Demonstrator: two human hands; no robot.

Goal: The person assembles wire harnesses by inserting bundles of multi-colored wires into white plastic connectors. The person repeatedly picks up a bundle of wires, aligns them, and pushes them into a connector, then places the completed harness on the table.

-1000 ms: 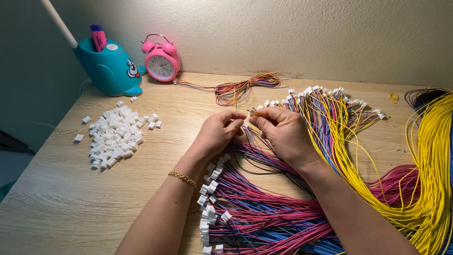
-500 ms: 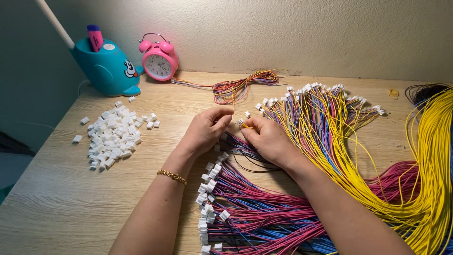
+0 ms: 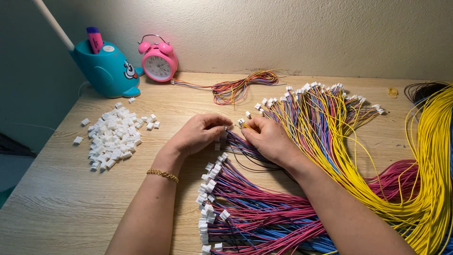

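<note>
While both hands met over the wooden table (image 3: 56, 208), the left hand (image 3: 198, 134) and right hand (image 3: 269, 139) pinched a small white plastic connector (image 3: 240, 122) on thin coloured wires (image 3: 245, 148).

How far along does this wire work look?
Done: bundles of wires already wear white plugs. In hand: left hand and right hand pinch one wire's end together. Left: a pile of loose white plugs and long yellow wires.

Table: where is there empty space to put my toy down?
Bare wood lies on the table left of the left hand, below the white connectors. Another patch sits between connectors and hands. The right side is crowded with yellow wires and pink wires.
</note>
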